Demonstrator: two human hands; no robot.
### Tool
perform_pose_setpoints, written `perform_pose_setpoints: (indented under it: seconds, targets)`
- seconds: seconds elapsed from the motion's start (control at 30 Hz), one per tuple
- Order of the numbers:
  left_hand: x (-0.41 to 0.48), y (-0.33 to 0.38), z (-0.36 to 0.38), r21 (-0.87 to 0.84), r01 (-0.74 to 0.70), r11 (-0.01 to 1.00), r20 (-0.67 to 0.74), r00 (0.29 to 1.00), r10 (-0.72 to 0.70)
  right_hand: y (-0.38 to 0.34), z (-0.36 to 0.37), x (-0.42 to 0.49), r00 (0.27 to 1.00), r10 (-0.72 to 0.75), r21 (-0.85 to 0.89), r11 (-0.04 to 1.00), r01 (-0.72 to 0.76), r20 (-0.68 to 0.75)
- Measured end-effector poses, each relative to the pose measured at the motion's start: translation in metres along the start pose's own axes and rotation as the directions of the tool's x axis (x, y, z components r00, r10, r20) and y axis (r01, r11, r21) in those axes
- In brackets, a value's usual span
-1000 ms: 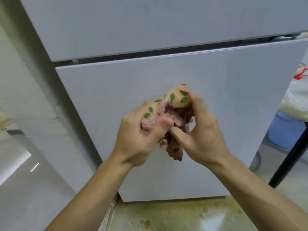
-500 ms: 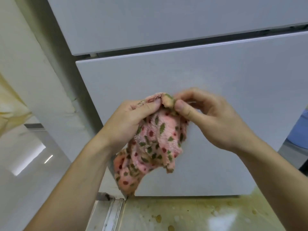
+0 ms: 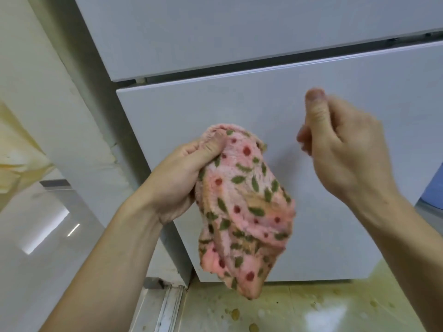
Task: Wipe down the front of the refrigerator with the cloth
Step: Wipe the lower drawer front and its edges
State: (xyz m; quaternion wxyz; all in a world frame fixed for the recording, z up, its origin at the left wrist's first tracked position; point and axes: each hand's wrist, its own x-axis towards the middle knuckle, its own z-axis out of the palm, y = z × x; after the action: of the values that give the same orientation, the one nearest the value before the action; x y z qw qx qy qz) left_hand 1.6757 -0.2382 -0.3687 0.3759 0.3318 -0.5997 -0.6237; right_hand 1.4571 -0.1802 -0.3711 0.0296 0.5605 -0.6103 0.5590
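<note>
Head view: left hand [image 3: 177,178] grips the pink spotted cloth [image 3: 244,212], fingers wrapped round it, near the refrigerator [image 3: 263,104] door; right hand [image 3: 347,149] apart, fingers curled, empty.

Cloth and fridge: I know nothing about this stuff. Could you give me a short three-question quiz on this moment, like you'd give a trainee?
1. True or false: the cloth is spread flat against the fridge door.
2. Which hand grips the cloth, and what does the other hand hold?
3. Fill in: the floor below the fridge shows yellowish ____.

Key
1. False: it hangs bunched in front of the lower door.
2. The left hand grips it near the top; the right hand holds nothing.
3. Stains.
</note>
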Motion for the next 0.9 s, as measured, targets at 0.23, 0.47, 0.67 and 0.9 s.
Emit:
perform_pose_setpoints:
  seconds: [0.23,0.47,0.67,0.9]
  targets:
    - [-0.002,0.005,-0.011,-0.124,-0.028,0.992,0.129,0.991,0.044,-0.016,-0.010,-0.006,0.652,0.259,-0.049,0.946,-0.321,0.713]
    - [-0.001,0.001,-0.022,-0.138,0.030,0.990,0.238,0.971,0.003,-0.021,0.006,-0.018,0.537,0.208,0.212,0.758,-0.617,0.817]
    - [-0.009,0.022,-0.020,0.153,0.012,0.988,-0.049,0.999,-0.005,-0.027,0.007,-0.021,0.771,0.331,0.440,0.670,-0.598,0.544]
    - [-0.012,0.027,-0.009,0.106,-0.045,0.993,-0.245,0.967,0.070,-0.027,0.001,-0.014,0.916,0.308,0.392,0.833,-0.390,0.256]
